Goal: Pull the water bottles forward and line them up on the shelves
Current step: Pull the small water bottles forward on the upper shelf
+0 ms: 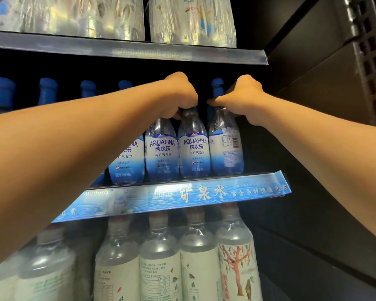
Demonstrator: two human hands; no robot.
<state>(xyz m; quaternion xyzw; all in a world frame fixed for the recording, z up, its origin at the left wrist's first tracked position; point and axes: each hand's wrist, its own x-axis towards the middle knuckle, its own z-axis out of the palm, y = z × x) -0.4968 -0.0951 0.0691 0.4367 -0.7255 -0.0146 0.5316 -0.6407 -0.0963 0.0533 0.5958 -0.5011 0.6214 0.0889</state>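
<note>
Bottles (193, 146) of clear, blue-labelled plastic: both hands, left (179, 96) and right (240, 98), grip their necks.

Both bare forearms extend forward and upward from the lower corners of the view, converging toward the centre. The left hand (179, 95) is seen from the back, knuckles uppermost, its fingers curled downward and closed round the neck of a clear plastic water bottle with a blue-and-white label (193, 146) directly below it. The right hand (240, 98) lies just beside the left at the same height, wrist bent slightly inward, fingers likewise curled and thumb pointing toward the left hand; it grips the neck of the neighbouring clear bottle showing its barcode side (226, 146). The two hands are close but apart, thumb tips nearly meeting.
</note>
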